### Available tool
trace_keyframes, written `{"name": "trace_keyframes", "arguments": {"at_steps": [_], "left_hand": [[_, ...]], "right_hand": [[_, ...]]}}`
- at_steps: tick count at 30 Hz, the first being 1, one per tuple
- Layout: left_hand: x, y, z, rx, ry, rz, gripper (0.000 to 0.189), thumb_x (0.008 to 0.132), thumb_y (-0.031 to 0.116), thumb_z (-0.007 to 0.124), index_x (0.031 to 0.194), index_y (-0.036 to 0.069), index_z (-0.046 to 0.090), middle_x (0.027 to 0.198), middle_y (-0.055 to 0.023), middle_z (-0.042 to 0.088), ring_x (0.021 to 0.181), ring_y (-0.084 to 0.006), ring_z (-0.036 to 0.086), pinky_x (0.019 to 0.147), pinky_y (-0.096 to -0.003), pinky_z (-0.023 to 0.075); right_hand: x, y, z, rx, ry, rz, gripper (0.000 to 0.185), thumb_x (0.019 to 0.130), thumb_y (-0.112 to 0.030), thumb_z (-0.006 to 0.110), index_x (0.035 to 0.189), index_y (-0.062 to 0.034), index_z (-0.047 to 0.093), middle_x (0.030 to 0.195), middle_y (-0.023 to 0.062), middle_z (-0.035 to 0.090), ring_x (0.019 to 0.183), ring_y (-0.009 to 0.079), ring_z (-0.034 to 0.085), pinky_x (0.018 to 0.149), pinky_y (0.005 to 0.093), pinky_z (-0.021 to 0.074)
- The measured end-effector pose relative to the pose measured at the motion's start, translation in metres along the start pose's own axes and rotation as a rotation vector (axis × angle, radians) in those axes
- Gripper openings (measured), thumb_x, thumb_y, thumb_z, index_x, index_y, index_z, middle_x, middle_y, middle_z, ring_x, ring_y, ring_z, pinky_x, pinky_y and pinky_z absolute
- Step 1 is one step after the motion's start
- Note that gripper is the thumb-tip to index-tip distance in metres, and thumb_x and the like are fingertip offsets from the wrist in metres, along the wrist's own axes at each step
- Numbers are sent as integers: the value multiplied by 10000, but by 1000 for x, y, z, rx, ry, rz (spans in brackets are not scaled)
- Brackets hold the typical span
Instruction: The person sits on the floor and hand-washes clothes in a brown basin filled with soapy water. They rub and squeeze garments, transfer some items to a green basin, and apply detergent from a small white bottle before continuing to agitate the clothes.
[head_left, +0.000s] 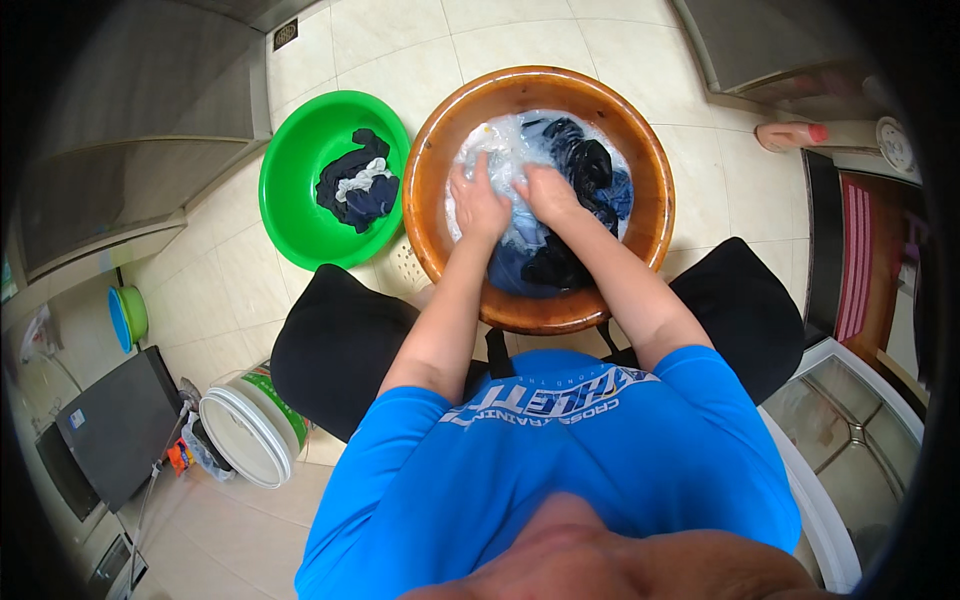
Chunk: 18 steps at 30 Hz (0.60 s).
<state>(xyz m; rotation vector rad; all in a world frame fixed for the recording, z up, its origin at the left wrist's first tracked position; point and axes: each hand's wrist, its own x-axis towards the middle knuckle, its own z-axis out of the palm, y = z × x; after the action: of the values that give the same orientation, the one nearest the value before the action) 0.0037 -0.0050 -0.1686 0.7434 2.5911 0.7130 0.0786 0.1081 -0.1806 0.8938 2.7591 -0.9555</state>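
Note:
A round brown wooden tub (429, 169) stands on the floor before me, between my knees. Sudsy water (501, 139) fills it, with dark and blue clothes (592, 161) soaking there, the black ones mostly on the right side. My left hand (480, 202) is over the suds at the left, its fingers spread, with no cloth seen in it. Close beside it, my right hand (550, 193) dips its curled fingertips into the foam near pale blue wet cloth (528, 229). Whether those fingers grip cloth is hidden.
Left of the tub, a green plastic basin (289, 187) holds dark clothes (360, 187) and a white piece. A lidded bucket (247, 435) stands behind my left knee. A pinkish bottle (787, 136) lies at the right. Grey cabinets (142, 82) line the left side.

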Motion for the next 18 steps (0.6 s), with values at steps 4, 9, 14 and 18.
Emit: {"name": "trace_keyframes", "arguments": {"at_steps": [4, 9, 14, 18], "left_hand": [[-31, 5, -3, -27, -10, 165, 533, 692, 231, 708, 1207, 204, 572, 1428, -193, 272, 1282, -409, 286, 1054, -427, 302], [-19, -28, -17, -103, 17, 287, 471, 618, 198, 789, 1058, 107, 649, 1321, -161, 466, 1205, -338, 425, 1012, -397, 367], [-30, 8, -76, -1273, -498, -2, 481, 719, 23, 707, 1178, 60, 565, 1067, -36, 631, 985, -158, 581, 880, -286, 442], [-44, 30, -84, -1511, -484, 126, 442, 757, 59, 699, 1174, 58, 551, 1073, -54, 627, 1009, -183, 584, 912, -344, 447]], "right_hand": [[-23, -22, -28, 171, -197, 76, 506, 811, -439, 564, 864, 55, 662, 869, 287, 627, 826, 382, 625, 780, 386, 494], [-56, -55, -93, 966, -206, 118, 353, 848, -316, 631, 878, 33, 677, 833, 88, 677, 736, 147, 628, 658, 286, 487], [-61, -17, -101, 1574, -96, 344, 308, 881, -322, 610, 976, -31, 644, 889, 58, 674, 746, 150, 647, 640, 301, 516], [-74, -3, -55, 1653, -233, 566, 302, 843, -443, 630, 937, -156, 647, 877, 16, 669, 725, 154, 642, 567, 294, 505]]}}
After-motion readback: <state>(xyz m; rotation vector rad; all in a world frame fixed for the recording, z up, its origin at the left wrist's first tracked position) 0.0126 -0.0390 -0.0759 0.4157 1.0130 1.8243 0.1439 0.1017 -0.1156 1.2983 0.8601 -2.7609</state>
